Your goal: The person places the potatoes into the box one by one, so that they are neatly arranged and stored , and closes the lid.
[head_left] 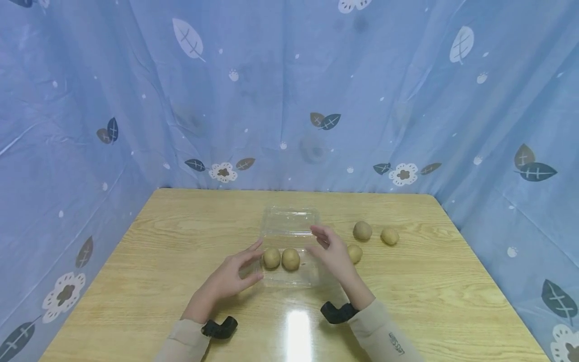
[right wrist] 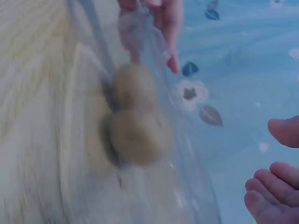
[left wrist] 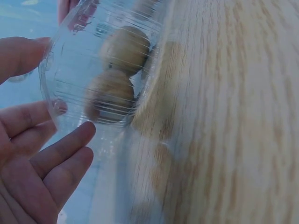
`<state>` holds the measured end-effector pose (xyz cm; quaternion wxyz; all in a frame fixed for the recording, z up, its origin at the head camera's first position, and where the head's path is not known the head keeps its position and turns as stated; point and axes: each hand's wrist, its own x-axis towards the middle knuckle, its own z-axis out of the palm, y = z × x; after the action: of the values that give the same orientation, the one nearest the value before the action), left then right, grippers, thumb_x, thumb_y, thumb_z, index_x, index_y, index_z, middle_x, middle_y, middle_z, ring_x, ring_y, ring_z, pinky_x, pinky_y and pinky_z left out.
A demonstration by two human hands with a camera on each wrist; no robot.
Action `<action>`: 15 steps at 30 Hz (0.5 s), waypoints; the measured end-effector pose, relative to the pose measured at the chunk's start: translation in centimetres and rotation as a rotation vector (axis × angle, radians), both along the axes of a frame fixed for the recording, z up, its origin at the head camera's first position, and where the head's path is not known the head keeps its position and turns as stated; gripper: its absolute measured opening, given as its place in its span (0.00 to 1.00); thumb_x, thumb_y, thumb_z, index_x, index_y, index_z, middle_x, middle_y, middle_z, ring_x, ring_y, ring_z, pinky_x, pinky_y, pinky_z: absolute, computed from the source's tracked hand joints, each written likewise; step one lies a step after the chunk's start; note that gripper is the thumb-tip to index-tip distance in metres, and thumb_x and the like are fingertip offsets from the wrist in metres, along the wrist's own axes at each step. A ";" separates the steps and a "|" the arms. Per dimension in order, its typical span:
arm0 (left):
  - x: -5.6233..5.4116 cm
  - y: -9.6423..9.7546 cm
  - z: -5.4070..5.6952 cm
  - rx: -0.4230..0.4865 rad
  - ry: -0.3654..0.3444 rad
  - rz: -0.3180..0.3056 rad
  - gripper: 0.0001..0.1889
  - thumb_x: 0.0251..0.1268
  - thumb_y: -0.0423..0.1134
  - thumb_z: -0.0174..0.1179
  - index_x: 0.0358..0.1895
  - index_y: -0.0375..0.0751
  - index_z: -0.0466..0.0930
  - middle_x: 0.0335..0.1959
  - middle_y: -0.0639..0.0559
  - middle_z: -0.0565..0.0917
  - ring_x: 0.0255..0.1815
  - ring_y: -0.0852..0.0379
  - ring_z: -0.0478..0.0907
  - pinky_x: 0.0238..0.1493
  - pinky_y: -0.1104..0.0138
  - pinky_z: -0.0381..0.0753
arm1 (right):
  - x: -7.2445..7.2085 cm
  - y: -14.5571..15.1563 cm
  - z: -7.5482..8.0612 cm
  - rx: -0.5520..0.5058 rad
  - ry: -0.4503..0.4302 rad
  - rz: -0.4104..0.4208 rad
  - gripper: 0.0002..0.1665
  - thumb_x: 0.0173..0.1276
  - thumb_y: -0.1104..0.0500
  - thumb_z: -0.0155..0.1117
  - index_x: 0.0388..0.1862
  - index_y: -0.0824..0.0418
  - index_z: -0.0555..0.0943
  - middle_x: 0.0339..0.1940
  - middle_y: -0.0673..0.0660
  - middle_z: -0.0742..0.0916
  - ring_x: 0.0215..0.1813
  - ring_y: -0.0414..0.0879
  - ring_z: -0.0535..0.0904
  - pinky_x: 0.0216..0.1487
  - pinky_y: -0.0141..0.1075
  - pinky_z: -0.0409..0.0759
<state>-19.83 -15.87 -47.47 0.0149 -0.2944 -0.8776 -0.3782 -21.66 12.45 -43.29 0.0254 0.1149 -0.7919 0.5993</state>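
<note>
Clear clamshell base (head_left: pixel 285 278), two potatoes (head_left: pixel 291 260) inside, long side parallel to worktop (head_left: pixel 212 216) far edge; left grip (head_left: pixel 231 274) nearer, spread, touching left end; right grip (head_left: pixel 333 255) spread, apart.

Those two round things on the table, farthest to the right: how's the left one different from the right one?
The left round thing is a duller, greyer brown; the right round thing is yellower. The left round thing looks bigger than the right round thing. The left round thing is also nearer the clear box. Both lie outside the box.
</note>
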 end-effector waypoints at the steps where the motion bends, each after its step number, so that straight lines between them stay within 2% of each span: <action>1: 0.1 0.0 0.0 -0.004 0.000 0.001 0.30 0.63 0.45 0.61 0.65 0.36 0.68 0.75 0.49 0.57 0.66 0.51 0.69 0.68 0.51 0.67 | 0.0 0.5 0.0 -0.014 0.001 0.000 0.31 0.60 0.68 0.66 0.62 0.68 0.70 0.63 0.66 0.76 0.67 0.57 0.70 0.69 0.43 0.69; 7: 0.2 -0.1 0.0 -0.001 -0.012 0.007 0.30 0.63 0.47 0.61 0.66 0.36 0.68 0.75 0.49 0.56 0.66 0.52 0.69 0.68 0.53 0.67 | 0.4 3.3 -0.5 -0.015 0.011 -0.034 0.32 0.63 0.62 0.66 0.64 0.69 0.69 0.64 0.67 0.75 0.67 0.57 0.70 0.69 0.41 0.69; 10: 0.2 -0.1 0.0 -0.002 -0.010 0.011 0.30 0.63 0.47 0.61 0.66 0.37 0.68 0.75 0.50 0.56 0.66 0.52 0.69 0.68 0.53 0.67 | 0.6 4.7 -0.8 -0.003 0.012 -0.081 0.31 0.63 0.62 0.66 0.63 0.69 0.69 0.63 0.67 0.75 0.67 0.58 0.70 0.69 0.41 0.69; 15: 0.1 -0.1 -0.1 -0.007 -0.009 0.011 0.30 0.63 0.46 0.62 0.65 0.37 0.69 0.75 0.50 0.56 0.67 0.52 0.69 0.68 0.53 0.67 | 1.1 6.7 -1.4 0.043 -0.042 -0.179 0.32 0.63 0.61 0.66 0.64 0.68 0.68 0.65 0.67 0.74 0.69 0.58 0.68 0.70 0.43 0.67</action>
<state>-19.69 -15.92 -47.52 0.0118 -0.2879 -0.8805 -0.3764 -20.59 19.17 -44.68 0.0599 0.0314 -0.8119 0.5798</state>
